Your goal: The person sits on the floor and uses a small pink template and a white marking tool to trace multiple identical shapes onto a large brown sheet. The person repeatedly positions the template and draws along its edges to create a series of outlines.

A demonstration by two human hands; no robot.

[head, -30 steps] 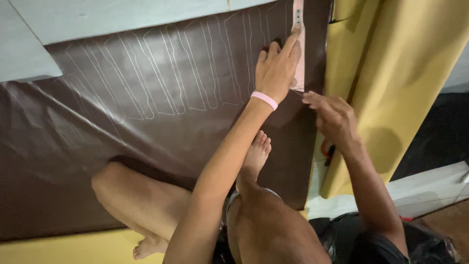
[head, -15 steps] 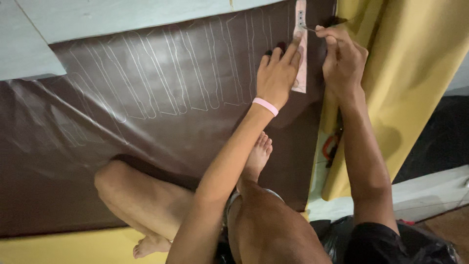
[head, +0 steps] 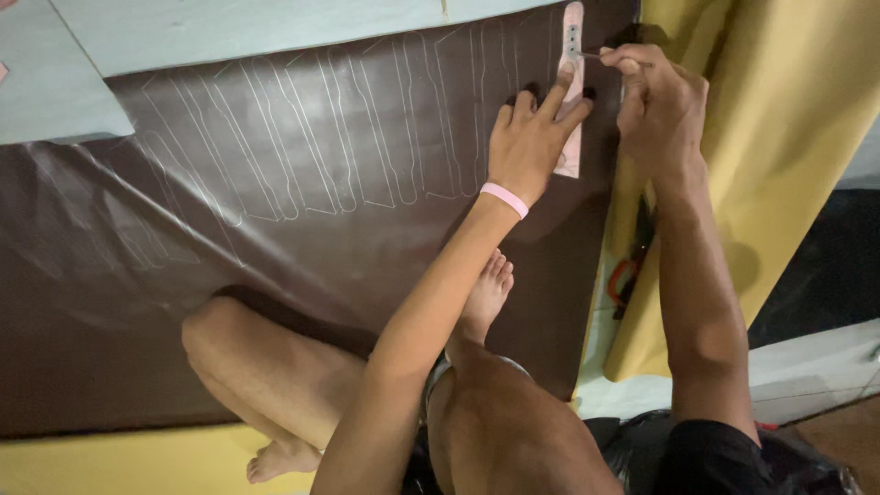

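Spreading across the floor, the dark brown sheet (head: 275, 275) carried rows of pale traced outlines (head: 302, 147), with a yellow sheet (head: 779, 137) overlapping its right edge and a grey-green sheet (head: 229, 37) along the top. Bare legs (head: 302, 385) lay folded on the brown material. The left hand (head: 532, 142) pressed flat, fingers spread, on a pink template (head: 570, 92). The right hand (head: 660, 110), just beside it, pinched a thin marking tool (head: 596, 57) at the template's top. Scissors (head: 628, 275) lay between the sheets.

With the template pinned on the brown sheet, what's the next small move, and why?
Probably draw the pen down the pink template's right edge: the right hand holds its tip at the top, the left hand pins the template, and this outline looks untraced.
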